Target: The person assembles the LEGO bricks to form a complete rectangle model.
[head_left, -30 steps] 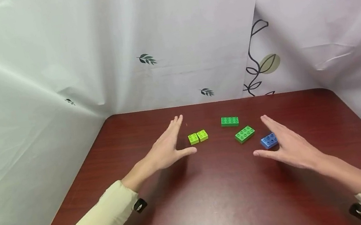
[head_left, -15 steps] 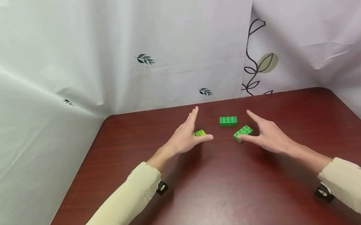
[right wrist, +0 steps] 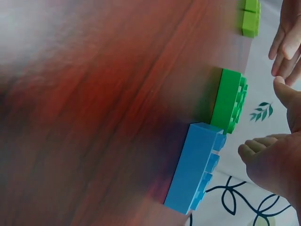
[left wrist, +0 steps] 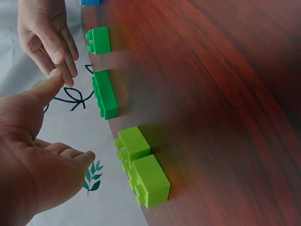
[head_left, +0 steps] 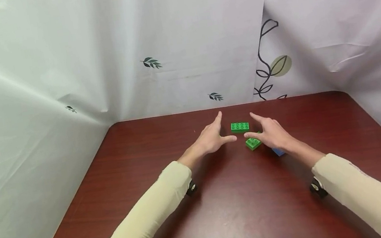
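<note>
My left hand [head_left: 211, 137] hovers over the back of the table, fingers extended and thumb apart, holding nothing. Opposite it, my right hand [head_left: 271, 133] has the same spread shape and is also bare. Between the hands a green toy building brick [head_left: 239, 127] lies on the wood. A second green brick [head_left: 252, 143] is partly covered by the right hand, and a blue brick [head_left: 278, 151] peeks out beneath that hand. Two lime bricks [left wrist: 133, 143] [left wrist: 151, 181] sit side by side in the left wrist view; the left hand hides them in the head view.
The dark red wooden table [head_left: 228, 213] has rounded back corners. White cloth [head_left: 180, 54] with printed leaves hangs behind and along the sides. Each beige sleeve [head_left: 152, 208] has a small black device [head_left: 192, 187] at the cuff.
Both hands have moved inward toward each other and slightly farther back. The left hand has come to cover the lime bricks in the head view. No brick has visibly moved.
</note>
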